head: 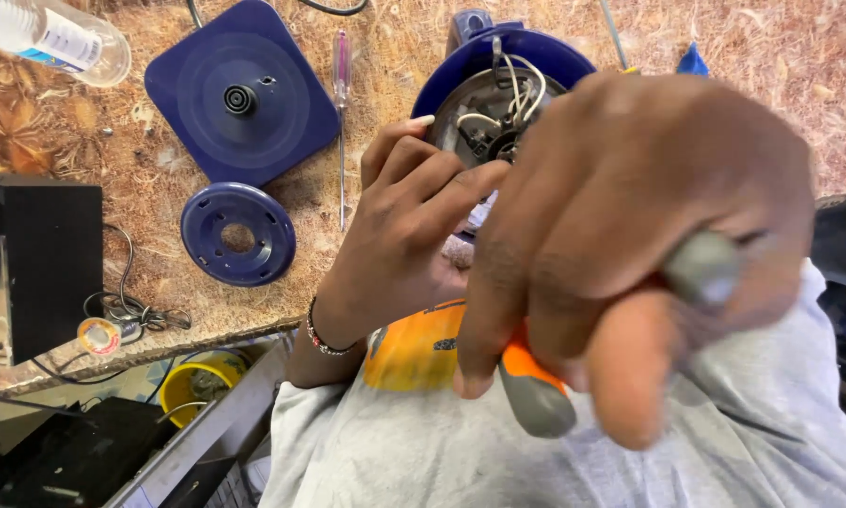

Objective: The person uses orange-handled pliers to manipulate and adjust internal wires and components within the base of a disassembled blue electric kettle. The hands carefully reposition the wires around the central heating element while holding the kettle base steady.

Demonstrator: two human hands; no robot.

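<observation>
My right hand (630,235) fills the near view, blurred, closed around the orange and grey handle of a screwdriver (536,395). Behind it my left hand (404,226), with a beaded bracelet at the wrist, grips the rim of an upturned blue kettle (484,61). The kettle's open underside shows a metal plate and white wires (508,94). The screwdriver's tip is hidden behind my right hand.
On the brown patterned worktop lie a square blue kettle base (239,94), a round blue cover ring (238,233), a thin clear-handled screwdriver (342,113) and a plastic bottle (51,38). A black box (51,268) and a solder spool (98,336) sit at the left edge.
</observation>
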